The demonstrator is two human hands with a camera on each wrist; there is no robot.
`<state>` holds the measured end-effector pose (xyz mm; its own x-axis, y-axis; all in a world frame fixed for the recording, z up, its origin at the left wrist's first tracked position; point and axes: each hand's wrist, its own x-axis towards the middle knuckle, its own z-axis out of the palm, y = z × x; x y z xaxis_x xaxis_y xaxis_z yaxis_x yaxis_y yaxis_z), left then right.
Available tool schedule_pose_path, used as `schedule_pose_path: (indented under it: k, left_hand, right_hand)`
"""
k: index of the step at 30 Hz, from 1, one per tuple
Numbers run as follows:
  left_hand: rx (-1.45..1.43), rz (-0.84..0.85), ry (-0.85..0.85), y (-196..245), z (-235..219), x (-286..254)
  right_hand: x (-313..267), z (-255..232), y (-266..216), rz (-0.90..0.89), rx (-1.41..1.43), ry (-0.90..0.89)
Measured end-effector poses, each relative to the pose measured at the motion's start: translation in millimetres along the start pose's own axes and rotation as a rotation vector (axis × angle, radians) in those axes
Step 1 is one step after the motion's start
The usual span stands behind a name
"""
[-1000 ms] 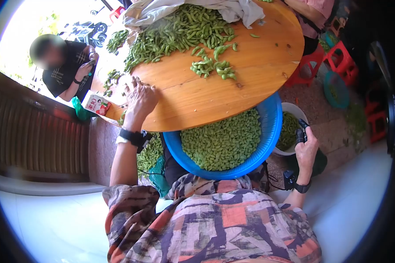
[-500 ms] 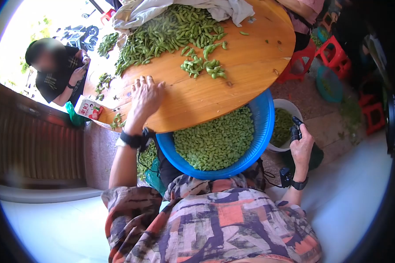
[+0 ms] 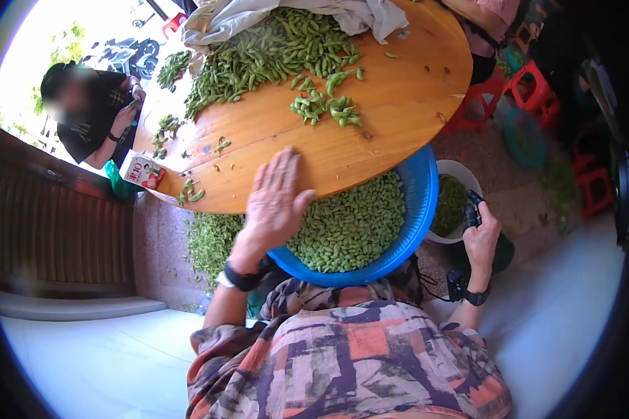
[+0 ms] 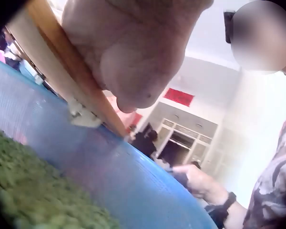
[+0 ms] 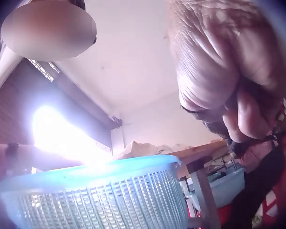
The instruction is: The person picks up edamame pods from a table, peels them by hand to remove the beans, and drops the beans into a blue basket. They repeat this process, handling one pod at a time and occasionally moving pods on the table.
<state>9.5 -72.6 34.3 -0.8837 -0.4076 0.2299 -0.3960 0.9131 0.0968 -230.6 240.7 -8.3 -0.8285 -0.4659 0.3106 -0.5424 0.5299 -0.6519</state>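
Note:
My left hand (image 3: 276,202) lies with straight fingers on the near edge of the round wooden table (image 3: 398,91), its wrist beyond the edge. Right beside and below it is a blue plastic basket (image 3: 426,202) full of shelled green soybeans (image 3: 349,230). In the left wrist view the underside of the left hand (image 4: 138,57) shows by the table edge, above the basket wall (image 4: 148,176). Out to the right of the basket, my right hand (image 3: 481,241) hangs loosely curled, holding nothing that shows. Black covers (image 3: 472,209) sit on its thumb and a finger.
A heap of soybean pods (image 3: 272,56) lies at the table's far side under a pale cloth (image 3: 237,24), with smaller clusters (image 3: 325,108) nearer. A white bucket (image 3: 461,171) stands right of the basket. A printed carton (image 3: 143,171) is on the left; red stools (image 3: 534,91) are on the right.
The left hand slid from the left part of the tabletop toward the right and the near edge, its fingers straightening. A small pod it covered now shows. The right hand stays almost still.

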Motion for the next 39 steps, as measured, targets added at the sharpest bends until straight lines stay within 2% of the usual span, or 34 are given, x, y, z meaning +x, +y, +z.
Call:
schedule_pose_path:
  k: [2,4,6,7,8,9,11,12,13,14,17,19,20,21,22,24,26,28,30,32,34,36,39]
  left_hand:
    - [0.008,-0.095,-0.038,-42.5,-8.0,-19.2]
    - [0.124,-0.173,-0.095,-81.9,-17.4,-26.8]
    - [0.391,-0.278,-0.128,-100.0,-29.1,-18.7]
    - [0.476,-0.252,-0.177,-100.5,-40.8,-5.2]
    - [0.56,-0.226,-0.227,-99.5,-54.8,10.2]
    - [0.488,-0.092,-0.009,-92.6,-60.4,24.6]
    - [0.243,0.109,0.146,-75.1,-66.7,70.4]
    - [0.095,0.125,0.008,-53.6,-76.9,95.0]
    - [-0.011,0.206,-0.008,-44.7,-67.1,119.0]
    - [-0.093,0.204,-0.112,-28.6,-64.2,140.6]
    - [-0.07,0.049,-0.221,-1.8,-29.1,196.5]
    - [-0.111,0.026,-0.212,3.0,-3.7,214.0]
    - [-0.151,-0.001,-0.205,2.9,11.4,218.2]
    - [-0.069,0.075,-0.094,3.8,27.7,210.5]
    - [-0.071,0.081,-0.105,6.7,32.5,201.7]
    - [-0.051,0.187,0.034,5.4,35.0,181.1]
    - [-0.052,0.196,0.028,-2.4,24.8,160.5]
    - [-0.112,0.207,-0.076,-12.5,9.3,141.2]
    - [-0.15,0.189,-0.092,-22.5,-3.9,124.8]
    - [0.002,0.222,-0.146,-39.9,-12.8,115.0]
    - [-0.022,0.281,-0.108,-49.2,-20.3,117.0]
    - [-0.167,0.234,0.124,-52.7,-24.6,132.7]
    - [-0.139,0.312,0.05,-32.8,-29.1,177.3]
  right_hand:
    - [1.3,-1.8,-17.2,0.078,0.031,-0.036]
    - [3.3,6.0,-19.6,0.015,0.044,-0.004]
    - [4.6,8.4,-21.6,-0.043,0.053,0.03]
    - [6.1,7.5,-23.2,-0.048,0.042,0.011]
    - [7.3,6.1,-25.2,-0.053,0.029,-0.01]
    - [7.8,3.9,-28.6,-0.051,0.026,-0.008]
    - [8.4,-2.2,-34.5,0.061,-0.024,-0.078]
    - [8.0,-0.9,-29.7,0.058,-0.029,-0.076]
    - [6.6,3.1,-21.1,0.005,-0.013,-0.029]
    - [5.5,5.3,-16.1,-0.047,0.006,0.018]
    - [2.9,1.9,-14.1,-0.01,0.084,0.049]
    - [1.6,-5.2,-17.2,0.056,0.063,0.027]
    - [1.0,-8.0,-16.7,0.121,0.044,0.001]
    - [0.4,-9.1,-12.2,0.13,0.041,0.0]
    - [-0.8,-10.0,-6.5,0.122,0.046,-0.006]
    - [-4.1,-9.5,-0.6,0.124,0.054,-0.014]
    - [-3.8,-6.8,-0.7,0.038,0.037,-0.009]
    - [-2.7,-5.3,-9.6,0.079,0.075,-0.042]
    - [-2.3,-2.1,-13.9,0.117,0.106,-0.072]
    - [-2.5,3.2,-12.8,0.041,0.117,-0.058]
    - [-0.9,2.7,-17.0,0.09,0.092,-0.089]
    - [-0.6,1.8,-19.2,0.134,0.065,-0.124]
    - [-0.2,1.6,-15.3,0.115,0.036,-0.125]
